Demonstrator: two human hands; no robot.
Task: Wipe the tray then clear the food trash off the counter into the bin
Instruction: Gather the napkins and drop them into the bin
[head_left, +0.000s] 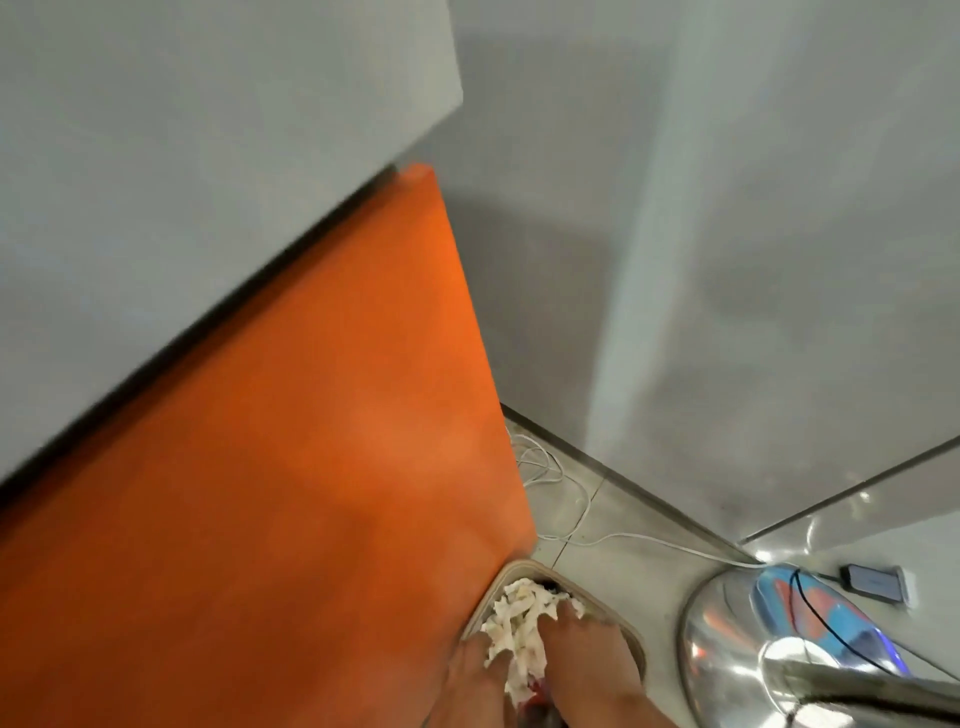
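A: Your left hand (475, 670) and your right hand (587, 654) sit low in the view, side by side, with a wad of crumpled paper (514, 618) clamped between them.

B: Your right fingers (569, 610) curl over the wad from the right. Your left hand grips it from the left, and white shreds poke out past its fingers. The view is blurred, so single fingers are hard to read.

A: Something dark red shows under the wad, between your wrists. You cannot tell what it is.

B: You hold the wad right over the bin (615, 621), whose pale rim runs round your hands. The far end of the paper lies above its dark inside.

A: On your left the bin stands close against an orange panel (311, 467). That panel rises to a grey tabletop (182, 182), which overhangs it with a dark gap between the two.

B: On your right is the tiled floor (613, 514). A white cable (550, 467) loops near the foot of the panel and trails off toward a chrome base (727, 639).

A: A phone (875, 582) lies on the floor just beyond that base, and a black cable (821, 618) runs from it across the chrome.

B: A grey wall (727, 208) stands behind all of it.
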